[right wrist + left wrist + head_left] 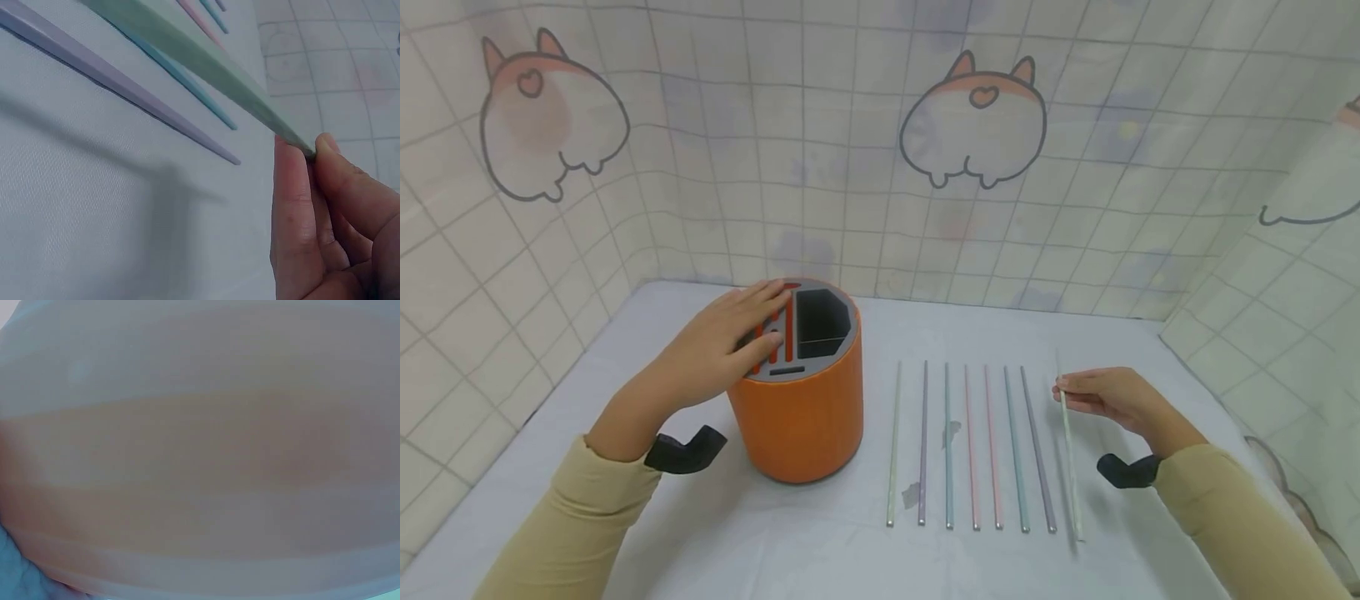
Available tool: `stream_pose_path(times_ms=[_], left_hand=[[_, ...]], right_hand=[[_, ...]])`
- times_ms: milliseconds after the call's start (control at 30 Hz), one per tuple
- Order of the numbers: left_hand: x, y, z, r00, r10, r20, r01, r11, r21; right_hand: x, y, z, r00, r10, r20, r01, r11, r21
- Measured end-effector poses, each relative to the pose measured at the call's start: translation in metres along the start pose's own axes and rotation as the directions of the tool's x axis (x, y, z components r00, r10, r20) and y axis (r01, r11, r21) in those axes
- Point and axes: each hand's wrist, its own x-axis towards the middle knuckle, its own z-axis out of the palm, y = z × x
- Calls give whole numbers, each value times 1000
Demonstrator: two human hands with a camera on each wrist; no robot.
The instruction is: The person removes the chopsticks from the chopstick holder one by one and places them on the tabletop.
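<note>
My left hand (718,342) rests on the grey slotted top of an orange cylindrical holder (801,429), its fingers spread over the slots on the left side. Beside those slots is a dark open compartment (822,321). A blurred curved surface fills the left wrist view at close range. With thumb and fingertips, my right hand (1116,404) pinches a pale green chopstick (1070,471) near its thin far end. In the right wrist view this chopstick (212,72) is raised over the white surface, where its shadow falls. A purple chopstick (1037,450) lies just left of it.
Several more chopsticks lie in a spaced row between the holder and my right hand, among them a green one (894,446), a pink one (992,450) and a blue one (1017,450). A tiled-pattern curtain (880,217) stands behind the white table (790,542).
</note>
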Motion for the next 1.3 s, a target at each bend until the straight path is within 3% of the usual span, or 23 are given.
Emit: stream_pose_path(times_ms=[433, 567, 767, 933, 1100, 1233, 1300], left_hand=[[0, 3, 2, 1000, -15, -1, 15, 1000, -7], [2, 4, 2, 1000, -11, 2, 11, 1000, -7], [5, 5, 4, 1000, -2, 6, 2, 1000, -10], [9, 6, 5, 1000, 15, 6, -15, 1000, -15], [12, 4, 5, 999, 36, 19, -36, 999, -12], [8, 1, 0, 999, 29, 37, -29, 1000, -9], [5, 1, -2, 999, 20, 42, -19, 1000, -10]], right_hand=[[25, 20, 1, 993, 88, -77, -93, 993, -69], [24, 25, 4, 987, 89, -131, -109, 982, -157], [20, 27, 4, 972, 58, -226, -138, 924, -356], [17, 28, 3, 957, 67, -281, -160, 933, -324], [3, 28, 8, 936, 15, -352, -126, 948, -293], [-13, 21, 26, 928, -88, -363, -29, 952, -305], [-23, 15, 38, 922, -156, -354, 24, 936, -351]])
